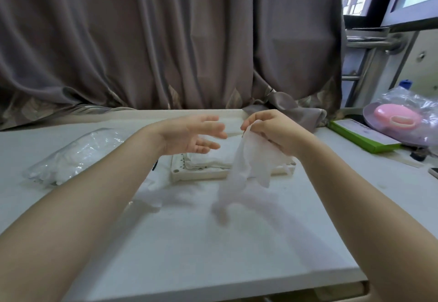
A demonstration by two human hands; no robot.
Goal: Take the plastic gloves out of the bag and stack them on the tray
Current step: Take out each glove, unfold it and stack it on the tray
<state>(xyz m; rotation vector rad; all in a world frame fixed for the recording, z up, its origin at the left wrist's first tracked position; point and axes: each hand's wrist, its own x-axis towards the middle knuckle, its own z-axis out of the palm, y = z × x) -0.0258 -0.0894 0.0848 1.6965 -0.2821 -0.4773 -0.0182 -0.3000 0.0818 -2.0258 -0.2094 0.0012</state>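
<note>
My right hand (272, 131) pinches the cuff of a thin translucent plastic glove (248, 162), which hangs down with its fingers over the near edge of the tray. My left hand (192, 136) hovers beside it with fingers straight and spread, holding nothing, a small gap from the glove. The white tray (201, 173) lies on the table under both hands and carries a flat stack of gloves (211, 158). The clear plastic bag (73, 157) with more gloves inside lies on the table to the left.
The white table (213, 230) runs to a near edge at the bottom. A loose glove (151, 197) lies in front of the tray. At right lie a green box (362, 136) and a bagged pink item (398, 117). A grey curtain (166, 41) hangs behind.
</note>
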